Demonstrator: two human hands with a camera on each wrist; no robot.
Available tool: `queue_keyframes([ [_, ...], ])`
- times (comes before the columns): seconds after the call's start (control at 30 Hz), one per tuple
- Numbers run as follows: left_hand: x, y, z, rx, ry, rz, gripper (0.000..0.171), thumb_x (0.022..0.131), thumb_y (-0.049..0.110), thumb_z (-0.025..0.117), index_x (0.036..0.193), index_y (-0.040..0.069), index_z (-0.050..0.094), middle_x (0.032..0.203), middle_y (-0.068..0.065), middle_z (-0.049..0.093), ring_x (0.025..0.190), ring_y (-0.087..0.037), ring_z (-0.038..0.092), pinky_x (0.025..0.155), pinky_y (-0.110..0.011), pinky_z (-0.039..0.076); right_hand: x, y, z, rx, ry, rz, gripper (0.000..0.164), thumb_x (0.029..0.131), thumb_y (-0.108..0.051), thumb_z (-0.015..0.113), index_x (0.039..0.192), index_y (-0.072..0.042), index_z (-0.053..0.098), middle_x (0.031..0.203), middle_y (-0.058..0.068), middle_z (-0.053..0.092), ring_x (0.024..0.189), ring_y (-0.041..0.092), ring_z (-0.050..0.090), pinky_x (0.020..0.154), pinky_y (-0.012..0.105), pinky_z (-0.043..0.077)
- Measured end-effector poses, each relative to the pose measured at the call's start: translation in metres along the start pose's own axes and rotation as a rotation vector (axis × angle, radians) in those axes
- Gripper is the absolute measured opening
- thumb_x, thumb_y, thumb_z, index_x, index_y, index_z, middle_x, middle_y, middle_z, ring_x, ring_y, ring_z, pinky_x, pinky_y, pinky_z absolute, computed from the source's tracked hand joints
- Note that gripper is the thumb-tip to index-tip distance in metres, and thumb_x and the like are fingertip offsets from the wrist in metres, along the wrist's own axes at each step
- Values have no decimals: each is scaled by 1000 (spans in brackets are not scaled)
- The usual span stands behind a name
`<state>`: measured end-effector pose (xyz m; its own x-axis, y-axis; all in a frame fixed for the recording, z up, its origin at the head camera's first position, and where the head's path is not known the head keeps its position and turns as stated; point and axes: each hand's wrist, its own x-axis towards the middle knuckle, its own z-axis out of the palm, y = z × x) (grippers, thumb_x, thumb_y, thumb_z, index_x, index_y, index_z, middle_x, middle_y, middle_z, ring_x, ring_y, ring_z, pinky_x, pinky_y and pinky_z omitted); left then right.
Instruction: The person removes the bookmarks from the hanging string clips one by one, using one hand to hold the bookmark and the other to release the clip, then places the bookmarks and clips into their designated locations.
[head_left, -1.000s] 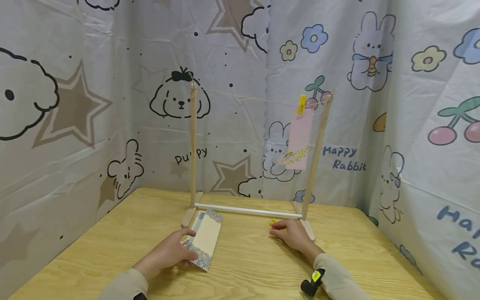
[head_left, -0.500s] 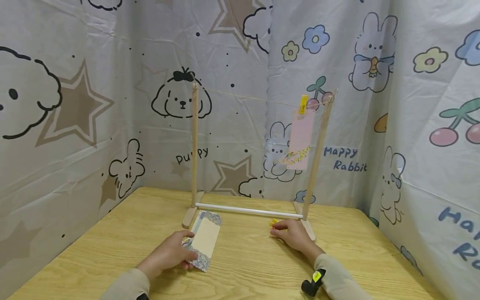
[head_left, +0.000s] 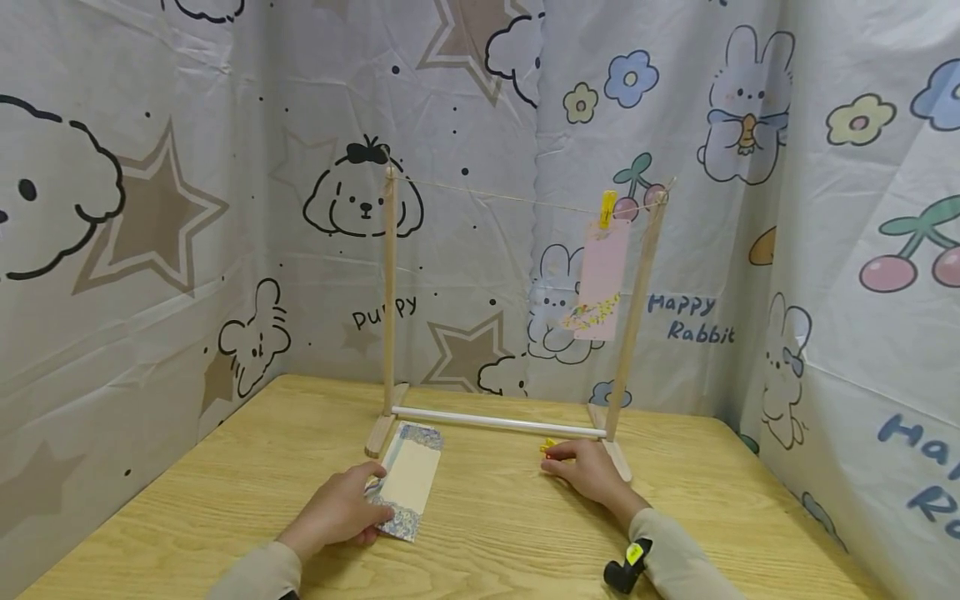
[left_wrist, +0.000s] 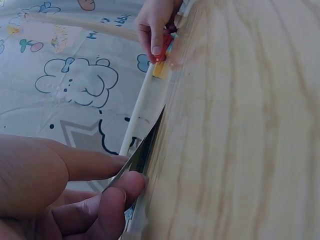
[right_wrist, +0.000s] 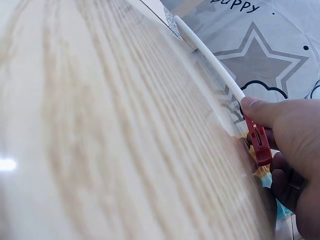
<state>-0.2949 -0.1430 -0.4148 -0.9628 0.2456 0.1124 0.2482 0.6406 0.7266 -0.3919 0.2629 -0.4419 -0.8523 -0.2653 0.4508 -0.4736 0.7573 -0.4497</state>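
My left hand pinches the near left part of a long cream card with blue lace-patterned ends. In the left wrist view, the card is seen edge-on between thumb and fingers, tilted against the table. On the right, my right hand pinches a red clothespin low over the table, by the right foot of a wooden stand. Something yellow, probably another clothespin, lies just beyond it. A pink card with a floral print hangs from the stand's string, held by a yellow clothespin.
The stand has two wooden posts, a thin string between their tops and a white bar low down. Its feet rest on the wood-grain table. Printed curtains close in the back and sides.
My left hand has shifted slightly right, and the cream card has turned and settled a little lower. My right hand stays at the same place with the red clothespin.
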Motion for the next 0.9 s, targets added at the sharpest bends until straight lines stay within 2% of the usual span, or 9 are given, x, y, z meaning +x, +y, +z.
queue_keyframes([
  [0.37,-2,3,-2,102,6,-1,50,90,14,81,130,-6,59,53,1,61,42,-15,59,64,-34,53,0,-1,2,-5,4,10,23,93,-26,80,106,-6,82,102,5,77,102,29,71,90,50,55],
  [0.53,-2,3,-2,113,6,3,50,91,15,81,129,-8,58,53,2,61,42,-15,59,67,-35,54,-1,0,2,-3,4,16,23,93,-26,80,106,-6,82,102,5,77,102,29,72,90,51,55],
  [0.9,-1,1,-1,126,9,-19,48,92,17,79,128,-8,59,52,2,60,41,-15,57,56,-31,49,0,1,2,-6,7,15,24,93,-27,81,105,-7,82,102,5,77,102,28,72,90,50,55],
])
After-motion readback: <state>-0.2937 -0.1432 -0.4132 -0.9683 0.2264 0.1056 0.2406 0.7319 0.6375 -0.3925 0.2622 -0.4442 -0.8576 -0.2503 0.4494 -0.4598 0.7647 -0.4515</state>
